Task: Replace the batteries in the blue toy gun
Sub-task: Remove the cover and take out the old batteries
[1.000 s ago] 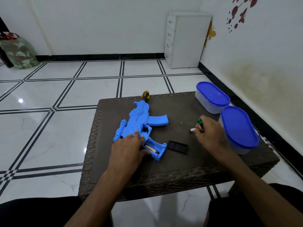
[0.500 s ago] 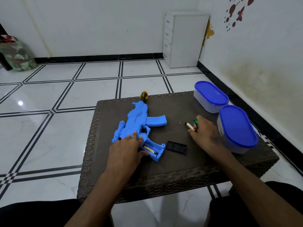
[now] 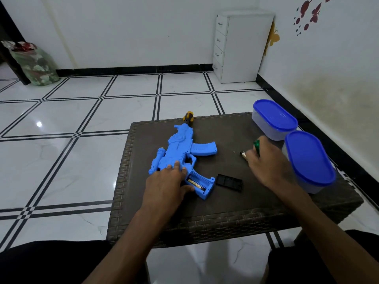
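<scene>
Blue toy gun lying flat on the left half of a dark woven table, muzzle away from the person; an orange and black tip at the muzzle reaches the far table edge. The stock compartment is open, exposing one battery; whether a second sits beside it cannot be made out. The black cover lies just beside the stock, apart from it. The left hand rests on the rear of the gun, fingers extended and slightly spread, thumb against the stock; it hides the grip area. The right hand, near the table's right side, holds a loose battery at its fingertips, fingers curled toward it, with a green object also against the fingers; the hand covers most of both, so the exact grip is unclear. Two clear tubs with blue lids, near and far, stand at the right edge, the near one partly behind the right wrist. A white drawer unit stands against the far wall.
</scene>
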`<state>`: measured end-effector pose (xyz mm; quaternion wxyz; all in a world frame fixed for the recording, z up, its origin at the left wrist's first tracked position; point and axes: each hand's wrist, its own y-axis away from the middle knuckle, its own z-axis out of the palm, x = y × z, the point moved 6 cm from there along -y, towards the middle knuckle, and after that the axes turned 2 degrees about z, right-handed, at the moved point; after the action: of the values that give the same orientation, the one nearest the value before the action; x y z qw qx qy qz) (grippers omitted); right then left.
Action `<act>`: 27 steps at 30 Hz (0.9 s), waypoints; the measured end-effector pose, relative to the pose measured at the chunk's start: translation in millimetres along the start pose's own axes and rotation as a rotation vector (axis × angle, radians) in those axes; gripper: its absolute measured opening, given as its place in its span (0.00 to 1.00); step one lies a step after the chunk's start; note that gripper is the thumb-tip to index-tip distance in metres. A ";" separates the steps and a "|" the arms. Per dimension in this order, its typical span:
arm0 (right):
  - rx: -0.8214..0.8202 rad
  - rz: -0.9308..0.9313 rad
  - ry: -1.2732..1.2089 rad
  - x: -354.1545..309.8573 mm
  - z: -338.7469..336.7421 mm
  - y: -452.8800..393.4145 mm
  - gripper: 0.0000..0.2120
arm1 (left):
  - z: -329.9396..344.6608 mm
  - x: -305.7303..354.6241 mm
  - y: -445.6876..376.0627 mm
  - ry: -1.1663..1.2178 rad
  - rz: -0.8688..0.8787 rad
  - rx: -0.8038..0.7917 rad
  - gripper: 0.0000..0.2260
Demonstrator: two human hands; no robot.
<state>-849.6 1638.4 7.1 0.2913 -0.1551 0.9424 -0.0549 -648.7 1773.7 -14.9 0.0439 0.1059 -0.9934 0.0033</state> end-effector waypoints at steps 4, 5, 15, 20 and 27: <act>-0.078 -0.074 -0.420 -32.3 -5.7 21.2 0.05 | 1.2 -2.0 0.4 0.009 0.006 -0.017 0.24; -0.082 -0.104 -0.487 -39.4 -5.6 25.3 0.05 | 0.7 -2.3 0.6 0.010 0.011 -0.020 0.24; -0.103 -0.245 -0.886 -57.3 15.3 42.7 0.01 | -0.2 1.7 6.1 -0.071 0.060 -0.084 0.19; -0.113 -0.242 -0.784 -54.8 27.8 46.0 0.01 | 2.4 6.6 4.9 -0.110 0.052 -0.108 0.18; -0.135 -0.286 -0.654 -61.3 38.6 48.5 0.01 | 2.3 5.1 4.2 -0.126 0.051 -0.103 0.19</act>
<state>-792.4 1703.6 -1.4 0.5557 -0.3137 0.7697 0.0199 -654.8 1776.8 -16.8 -0.0136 0.0782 -0.9954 -0.0536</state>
